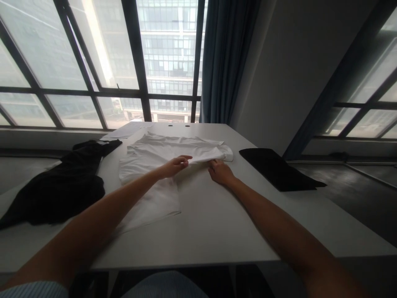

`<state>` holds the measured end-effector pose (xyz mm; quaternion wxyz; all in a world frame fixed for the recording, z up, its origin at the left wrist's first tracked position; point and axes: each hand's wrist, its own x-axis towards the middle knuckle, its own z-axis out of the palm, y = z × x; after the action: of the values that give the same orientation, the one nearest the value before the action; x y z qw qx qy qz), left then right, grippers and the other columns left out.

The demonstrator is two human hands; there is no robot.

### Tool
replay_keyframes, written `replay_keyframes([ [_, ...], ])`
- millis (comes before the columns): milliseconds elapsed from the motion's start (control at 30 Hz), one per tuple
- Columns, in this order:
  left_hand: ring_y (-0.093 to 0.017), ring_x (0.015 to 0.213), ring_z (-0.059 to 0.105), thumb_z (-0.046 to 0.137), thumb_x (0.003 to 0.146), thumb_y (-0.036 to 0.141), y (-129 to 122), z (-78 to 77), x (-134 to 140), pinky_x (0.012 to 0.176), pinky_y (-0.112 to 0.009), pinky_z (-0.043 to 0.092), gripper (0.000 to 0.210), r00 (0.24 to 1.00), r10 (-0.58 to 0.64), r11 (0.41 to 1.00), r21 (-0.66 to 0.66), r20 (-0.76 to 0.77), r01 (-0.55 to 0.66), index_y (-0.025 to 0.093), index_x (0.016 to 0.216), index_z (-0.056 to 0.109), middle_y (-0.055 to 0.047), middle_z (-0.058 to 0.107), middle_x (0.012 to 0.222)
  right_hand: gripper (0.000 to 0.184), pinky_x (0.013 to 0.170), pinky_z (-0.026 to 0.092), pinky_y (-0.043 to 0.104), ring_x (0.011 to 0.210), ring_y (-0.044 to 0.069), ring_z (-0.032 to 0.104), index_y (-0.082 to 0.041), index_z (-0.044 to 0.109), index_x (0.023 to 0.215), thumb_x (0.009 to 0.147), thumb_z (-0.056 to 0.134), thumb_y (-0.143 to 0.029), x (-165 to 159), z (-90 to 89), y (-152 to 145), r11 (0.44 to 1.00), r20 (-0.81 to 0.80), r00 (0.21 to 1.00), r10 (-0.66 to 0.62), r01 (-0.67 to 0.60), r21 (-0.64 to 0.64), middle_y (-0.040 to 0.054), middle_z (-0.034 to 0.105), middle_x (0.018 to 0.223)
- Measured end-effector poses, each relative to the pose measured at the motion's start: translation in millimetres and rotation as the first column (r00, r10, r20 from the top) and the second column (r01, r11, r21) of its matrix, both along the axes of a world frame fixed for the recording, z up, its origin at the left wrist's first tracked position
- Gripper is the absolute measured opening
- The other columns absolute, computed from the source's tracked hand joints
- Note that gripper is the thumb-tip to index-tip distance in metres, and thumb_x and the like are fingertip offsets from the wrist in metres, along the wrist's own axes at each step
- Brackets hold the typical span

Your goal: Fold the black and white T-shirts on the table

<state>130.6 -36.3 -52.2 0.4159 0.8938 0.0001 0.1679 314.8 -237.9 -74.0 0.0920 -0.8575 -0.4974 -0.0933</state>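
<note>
A white shirt (155, 155) lies spread on the white table in front of me, one panel reaching toward the near edge on the left. My right hand (221, 171) has its fingers closed on the shirt's near right edge, which is raised a little off the table. Over the middle of the shirt is my left hand (176, 166), index finger stretched out and thumb apart from it. Its other fingers are partly hidden, and I see no cloth gripped there.
A rumpled black garment (71, 182) lies along the table's left side. Toward the right edge rests a flat, folded black cloth (276, 169), one corner overhanging. White sheets (124, 131) lie at the far left of the white table (214, 223). Windows and a blue curtain (228, 62) stand behind.
</note>
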Motion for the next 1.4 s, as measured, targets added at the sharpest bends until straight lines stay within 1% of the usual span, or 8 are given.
replay_keyframes([
  [167, -0.007, 0.046, 0.037, 0.073, 0.075, 0.075, -12, 8.4, -14, 0.043, -0.020, 0.026, 0.060, 0.997, 0.003, 0.889, -0.457, -0.072, -0.036, 0.018, 0.088, 0.062, 0.006, 0.046, 0.057, 0.069, 0.104, 0.045, 0.043, 0.127, 0.035, 0.054, -0.013, 0.048, 0.144, 0.089, 0.067, -0.050, -1, -3.3, 3, 0.982, -0.016, 0.997, -0.074, 0.076, 0.175, 0.0202, 0.055, 0.142],
  [400, -0.005, 0.040, 0.025, 0.079, 0.067, 0.074, -22, 2.8, -20, 0.037, -0.017, 0.021, 0.063, 0.997, -0.001, 0.825, -0.563, -0.081, -0.045, 0.021, 0.078, 0.048, 0.011, 0.030, 0.051, 0.034, 0.100, 0.047, 0.041, 0.118, 0.031, 0.058, -0.018, 0.071, 0.120, 0.092, 0.065, -0.035, 1, -10.3, 20, 0.976, 0.039, 0.999, 0.032, -0.040, 0.216, 0.0167, 0.064, 0.128],
  [600, -0.018, 0.069, 0.061, 0.057, 0.086, 0.076, -2, 8.6, -39, 0.064, -0.029, 0.052, 0.060, 0.999, 0.036, 0.998, -0.058, -0.020, -0.037, 0.018, 0.101, 0.064, -0.004, 0.065, 0.077, 0.035, 0.089, 0.049, 0.036, 0.102, 0.028, 0.065, -0.014, 0.068, 0.114, 0.098, 0.038, -0.024, 32, -5.1, 12, 0.903, -0.103, 0.990, 0.099, -0.046, 0.427, 0.0164, 0.073, 0.108],
  [667, -0.028, 0.104, 0.067, 0.053, 0.088, 0.075, 16, 7.0, -55, 0.092, -0.039, 0.054, 0.067, 0.992, 0.100, 0.972, 0.221, -0.077, -0.081, 0.017, 0.119, 0.065, -0.015, 0.072, 0.114, 0.038, 0.080, 0.048, 0.034, 0.090, 0.027, 0.066, -0.014, 0.066, 0.114, 0.099, 0.036, -0.032, 45, 4.8, -2, 0.866, -0.158, 0.985, 0.068, 0.020, 0.500, 0.0141, 0.074, 0.100],
  [800, -0.039, 0.151, 0.033, 0.054, 0.084, 0.075, 60, -5.3, -97, 0.121, -0.052, 0.029, 0.095, 0.880, 0.288, 0.854, 0.517, -0.378, -0.058, 0.013, 0.154, 0.043, -0.023, 0.032, 0.166, 0.041, 0.070, 0.043, 0.030, 0.071, 0.021, 0.061, -0.016, 0.070, 0.102, 0.096, 0.044, -0.048, 59, 32.0, -34, 0.914, -0.137, 0.988, 0.065, -0.004, 0.406, 0.0075, 0.071, 0.079],
  [1000, -0.037, 0.159, 0.007, 0.065, 0.072, 0.079, 98, -10.6, -150, 0.125, -0.054, 0.015, 0.122, 0.760, 0.350, 0.805, 0.591, -0.547, 0.055, 0.019, 0.167, 0.017, -0.019, 0.007, 0.172, 0.059, 0.063, 0.040, 0.029, 0.064, 0.019, 0.059, -0.019, 0.071, 0.070, 0.078, 0.063, -0.076, 59, 64.7, -62, 0.990, -0.325, 0.945, 0.043, -0.084, -0.113, 0.0045, 0.066, 0.065],
  [1267, -0.044, 0.157, 0.001, 0.081, 0.062, 0.067, 97, 0.1, -182, 0.122, -0.064, 0.014, 0.136, 0.698, 0.340, 0.816, 0.567, -0.630, 0.113, 0.017, 0.168, 0.012, -0.025, 0.000, 0.169, 0.045, 0.080, 0.053, 0.034, 0.092, 0.028, 0.072, -0.017, 0.078, 0.098, 0.083, 0.071, -0.059, 93, 54.0, -78, 0.941, -0.274, 0.900, -0.338, 0.321, -0.105, 0.0146, 0.077, 0.099],
  [1400, -0.043, 0.156, -0.001, 0.082, 0.061, 0.066, 89, -0.9, -184, 0.122, -0.063, 0.012, 0.137, 0.709, 0.315, 0.822, 0.554, -0.631, 0.128, 0.019, 0.168, 0.010, -0.024, -0.001, 0.170, 0.039, 0.071, 0.057, 0.038, 0.080, 0.029, 0.072, -0.013, 0.075, 0.085, 0.077, 0.082, -0.051, 100, 46.6, -83, 0.875, -0.497, 0.721, -0.484, 0.396, -0.278, 0.0172, 0.074, 0.087],
])
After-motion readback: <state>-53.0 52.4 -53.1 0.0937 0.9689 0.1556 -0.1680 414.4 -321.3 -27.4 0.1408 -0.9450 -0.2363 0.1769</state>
